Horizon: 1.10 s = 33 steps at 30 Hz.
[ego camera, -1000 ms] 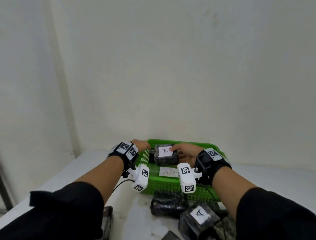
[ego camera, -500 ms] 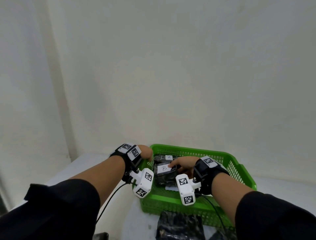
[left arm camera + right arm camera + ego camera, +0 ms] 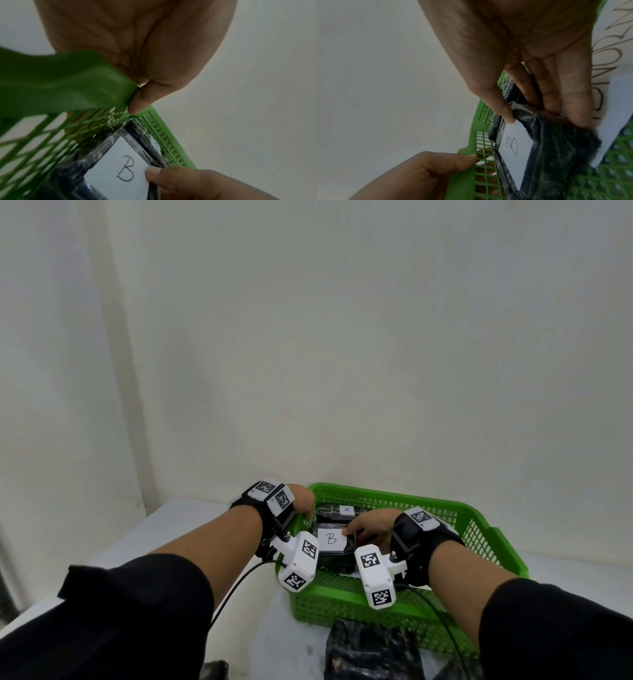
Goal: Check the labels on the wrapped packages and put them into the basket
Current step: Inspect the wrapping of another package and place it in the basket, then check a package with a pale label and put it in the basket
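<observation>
A green mesh basket (image 3: 486, 546) stands on the white table by the wall. Inside it, a black wrapped package with a white label "B" (image 3: 330, 539) lies against the left wall, in front of another black package labelled "A" (image 3: 347, 510). My right hand (image 3: 359, 527) grips the right end of package B (image 3: 556, 148), thumb on the label's corner and fingers curled under the wrap. My left hand (image 3: 303, 503) pinches the basket's left rim (image 3: 77, 88), thumb inside and fingers outside the mesh.
A white sheet with handwriting (image 3: 607, 60) lies on the basket floor under the packages. A black wrapped package (image 3: 373, 652) sits on the table in front of the basket, and another dark one (image 3: 214, 671) at the bottom edge. The wall stands close behind.
My right hand has lowered package B from above the rim down into the basket, in front of package A. My left hand has stayed on the left rim.
</observation>
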Each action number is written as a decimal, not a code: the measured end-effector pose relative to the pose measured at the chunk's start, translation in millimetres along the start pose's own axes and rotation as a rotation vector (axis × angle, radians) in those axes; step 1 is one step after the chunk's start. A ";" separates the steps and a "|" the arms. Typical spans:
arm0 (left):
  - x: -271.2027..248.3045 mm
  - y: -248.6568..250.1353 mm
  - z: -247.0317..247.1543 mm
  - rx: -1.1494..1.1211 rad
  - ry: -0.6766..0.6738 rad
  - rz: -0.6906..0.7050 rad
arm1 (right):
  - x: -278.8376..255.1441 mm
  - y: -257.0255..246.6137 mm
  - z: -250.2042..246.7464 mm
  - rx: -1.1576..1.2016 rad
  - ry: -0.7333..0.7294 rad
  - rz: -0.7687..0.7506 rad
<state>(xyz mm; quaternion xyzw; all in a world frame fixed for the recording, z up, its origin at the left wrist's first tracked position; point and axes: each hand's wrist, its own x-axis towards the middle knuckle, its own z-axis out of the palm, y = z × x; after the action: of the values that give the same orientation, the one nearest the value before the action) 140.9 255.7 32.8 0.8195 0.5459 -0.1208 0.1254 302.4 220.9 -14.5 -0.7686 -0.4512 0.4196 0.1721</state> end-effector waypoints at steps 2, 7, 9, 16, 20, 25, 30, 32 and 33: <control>2.9 1.1 -0.8 -0.004 0.005 -0.003 | -5.0 0.2 -1.0 -0.006 0.027 -0.019; 4.0 2.4 0.7 0.098 -0.003 0.038 | -15.4 0.3 1.7 -0.032 0.041 -0.019; 3.3 2.5 1.4 0.079 0.004 0.025 | -21.0 -1.4 2.8 -0.043 0.033 -0.026; -1.1 2.0 0.6 -0.006 0.014 0.022 | -28.8 -3.3 -1.6 -0.040 0.064 -0.031; -2.3 2.9 -1.2 -0.097 0.076 0.031 | -37.7 -4.8 -12.8 -0.055 0.146 -0.061; -17.9 4.3 -8.4 -0.120 0.141 0.059 | -67.0 -11.4 -24.7 -0.092 0.258 -0.236; -43.3 4.0 -12.6 -0.231 0.341 0.006 | -118.6 -9.3 -20.8 -0.279 0.394 -0.441; -59.7 7.7 -8.1 -0.256 0.383 0.038 | -141.3 -3.3 -15.0 -0.291 0.402 -0.503; -69.5 10.1 -4.3 -0.237 0.405 0.058 | -152.0 1.2 -11.3 -0.305 0.406 -0.533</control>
<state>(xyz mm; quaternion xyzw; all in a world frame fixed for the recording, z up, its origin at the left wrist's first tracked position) 124.5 193.2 60.8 0.8220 0.5465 0.1147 0.1124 275.6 94.1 65.8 -0.7085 -0.6495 0.1272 0.2449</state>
